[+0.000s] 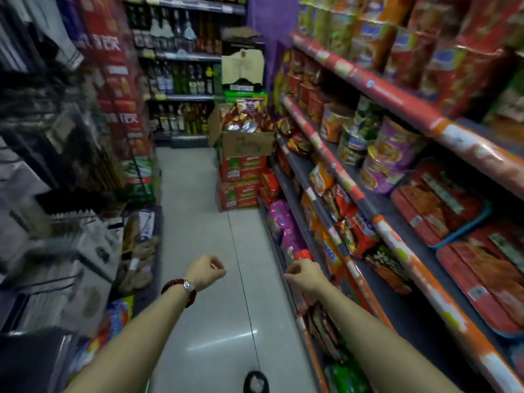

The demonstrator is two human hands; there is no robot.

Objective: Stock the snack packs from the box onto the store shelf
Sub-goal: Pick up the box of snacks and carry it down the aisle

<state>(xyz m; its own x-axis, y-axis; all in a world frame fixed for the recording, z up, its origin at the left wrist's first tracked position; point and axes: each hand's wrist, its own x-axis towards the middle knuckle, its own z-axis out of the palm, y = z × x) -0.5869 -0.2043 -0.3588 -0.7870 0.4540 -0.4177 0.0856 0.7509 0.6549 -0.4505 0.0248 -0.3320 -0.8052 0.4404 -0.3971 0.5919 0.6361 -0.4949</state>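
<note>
An open cardboard box [249,143] heaped with shiny red and purple snack packs [246,116] sits on stacked red cartons at the far end of the aisle. The store shelf [334,177] runs along the right, its tiers filled with noodle bags and cups. My left hand [206,270], with a red bead bracelet on the wrist, hangs in a loose fist over the floor. My right hand [303,275] is also curled shut, close to the shelf's lower edge. Both hands hold nothing and are far from the box.
Stacked red cartons [241,181] stand under the box. Racks of goods crowd the left side [93,222]. Bottles fill the back shelves [184,78]. The grey tiled floor [198,211] runs between the two sides, and my shoe [256,382] shows at the bottom.
</note>
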